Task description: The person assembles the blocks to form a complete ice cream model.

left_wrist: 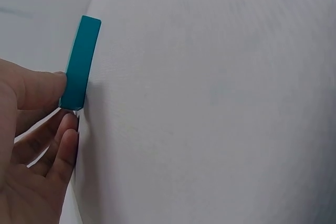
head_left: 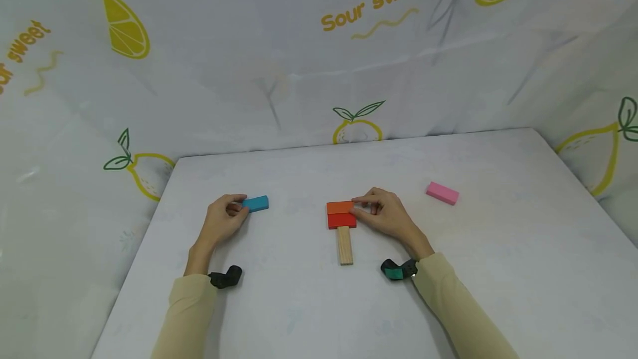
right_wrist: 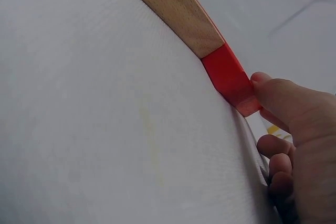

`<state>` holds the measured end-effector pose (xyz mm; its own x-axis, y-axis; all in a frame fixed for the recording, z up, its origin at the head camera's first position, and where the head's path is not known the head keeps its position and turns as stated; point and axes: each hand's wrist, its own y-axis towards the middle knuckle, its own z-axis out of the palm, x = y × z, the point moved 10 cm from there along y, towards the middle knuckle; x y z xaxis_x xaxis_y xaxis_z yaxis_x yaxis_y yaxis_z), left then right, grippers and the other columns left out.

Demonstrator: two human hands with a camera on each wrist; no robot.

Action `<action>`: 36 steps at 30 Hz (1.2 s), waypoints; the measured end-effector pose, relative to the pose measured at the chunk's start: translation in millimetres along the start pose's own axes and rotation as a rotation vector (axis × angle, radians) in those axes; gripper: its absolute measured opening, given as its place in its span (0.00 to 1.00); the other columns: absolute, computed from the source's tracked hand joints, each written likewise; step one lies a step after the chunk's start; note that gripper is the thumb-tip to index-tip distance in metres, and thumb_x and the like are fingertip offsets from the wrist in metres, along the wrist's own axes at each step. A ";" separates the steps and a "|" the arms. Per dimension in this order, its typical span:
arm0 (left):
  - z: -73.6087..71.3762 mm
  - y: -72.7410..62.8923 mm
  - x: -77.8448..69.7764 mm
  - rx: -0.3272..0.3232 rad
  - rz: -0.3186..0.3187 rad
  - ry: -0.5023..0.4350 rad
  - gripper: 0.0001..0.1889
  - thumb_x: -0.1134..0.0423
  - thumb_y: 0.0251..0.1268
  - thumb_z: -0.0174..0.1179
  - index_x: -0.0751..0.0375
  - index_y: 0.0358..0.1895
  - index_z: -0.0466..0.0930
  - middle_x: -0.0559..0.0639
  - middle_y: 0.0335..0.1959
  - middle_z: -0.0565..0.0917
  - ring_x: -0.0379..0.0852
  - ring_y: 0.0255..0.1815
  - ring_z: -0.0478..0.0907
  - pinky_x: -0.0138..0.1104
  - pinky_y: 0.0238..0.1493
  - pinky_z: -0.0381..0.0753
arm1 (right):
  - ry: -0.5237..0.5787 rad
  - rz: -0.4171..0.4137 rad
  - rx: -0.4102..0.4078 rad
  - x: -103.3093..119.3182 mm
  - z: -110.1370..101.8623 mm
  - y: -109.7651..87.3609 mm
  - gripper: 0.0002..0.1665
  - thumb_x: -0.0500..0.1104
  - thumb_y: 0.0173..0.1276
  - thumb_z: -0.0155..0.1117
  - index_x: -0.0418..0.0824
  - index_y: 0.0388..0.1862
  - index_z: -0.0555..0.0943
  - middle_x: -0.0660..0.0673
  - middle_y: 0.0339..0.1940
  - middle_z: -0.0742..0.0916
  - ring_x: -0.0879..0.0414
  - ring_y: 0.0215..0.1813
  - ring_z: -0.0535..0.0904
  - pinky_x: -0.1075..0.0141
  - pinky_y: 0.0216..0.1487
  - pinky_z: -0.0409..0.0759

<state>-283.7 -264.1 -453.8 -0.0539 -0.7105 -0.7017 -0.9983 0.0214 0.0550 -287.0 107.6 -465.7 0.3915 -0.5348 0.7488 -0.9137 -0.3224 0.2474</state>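
Observation:
My left hand (head_left: 225, 219) pinches one end of a blue block (head_left: 257, 204) at the left of the table; in the left wrist view the thumb lies along the side of the block (left_wrist: 81, 64). Near the middle, an orange block (head_left: 340, 208) lies right against the far long side of a red block (head_left: 341, 221). A plain wooden block (head_left: 345, 246) points from the red one toward me, its end touching it. With thumb and index finger, my right hand (head_left: 387, 212) pinches the right end of the orange block. The right wrist view shows the thumb beside the red block (right_wrist: 231, 77).
A pink block (head_left: 442, 193) lies at an angle farther back on the right. The white-covered table (head_left: 289, 314) meets a hanging cloth (head_left: 224, 71) with lemon prints along its back edge. Black wrist cameras (head_left: 226, 277) sit under both forearms.

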 end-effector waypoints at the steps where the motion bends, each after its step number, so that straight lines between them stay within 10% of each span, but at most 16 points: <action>1: 0.2 0.0 -0.6 0.000 -0.001 0.000 0.18 0.69 0.69 0.62 0.70 0.60 0.81 0.67 0.50 0.84 0.57 0.49 0.84 0.21 0.45 0.76 | -0.001 -0.001 -0.001 0.0 -0.1 -0.1 0.15 0.46 0.63 0.77 0.43 0.48 0.91 0.50 0.32 0.85 0.62 0.26 0.71 0.71 0.29 0.69; 36: 34.8 21.9 -37.6 0.038 0.045 0.035 0.17 0.67 0.66 0.66 0.71 0.56 0.84 0.65 0.44 0.86 0.54 0.41 0.83 0.40 0.46 0.82 | 0.008 -0.007 0.003 -2.2 2.2 0.3 0.14 0.46 0.64 0.76 0.43 0.47 0.91 0.50 0.33 0.85 0.62 0.27 0.71 0.71 0.29 0.69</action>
<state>-304.4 -212.5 -450.9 -0.0990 -0.7324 -0.6737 -0.9950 0.0807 0.0585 -287.9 107.0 -468.6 0.3972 -0.5264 0.7517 -0.9105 -0.3288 0.2508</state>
